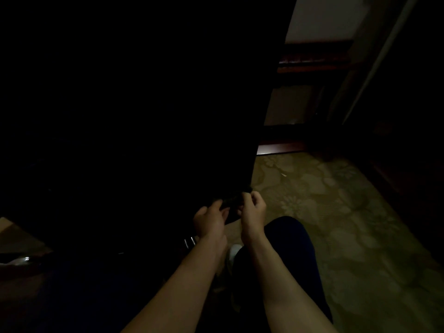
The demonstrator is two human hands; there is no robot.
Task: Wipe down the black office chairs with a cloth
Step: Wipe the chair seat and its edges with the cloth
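Dim room, very little light, and patterned carpet fills the right side of my view. Nearest to me, both bare forearms run up from the bottom edge, side by side, with a dark trouser leg under the right one and a bit of white shoe showing between them. Following the arms up: the left hand and the right hand meet close together, and between them I see a dark cloth. Both sets of fingers are curled in and pinching it, left from the left end, right from the upper right end. As far as I can make out, the cloth's long axis runs roughly left to right, rising a little toward the right hand; its exact shape is lost in the dark. It sits right at the lower right corner of a big black mass, the black office chair, which blocks the whole left and centre. Whether the cloth touches the chair I cannot tell. Small metal glints show just below the left wrist. Farther off, a reddish wooden baseboard meets the carpet, and a pale wall sits above.
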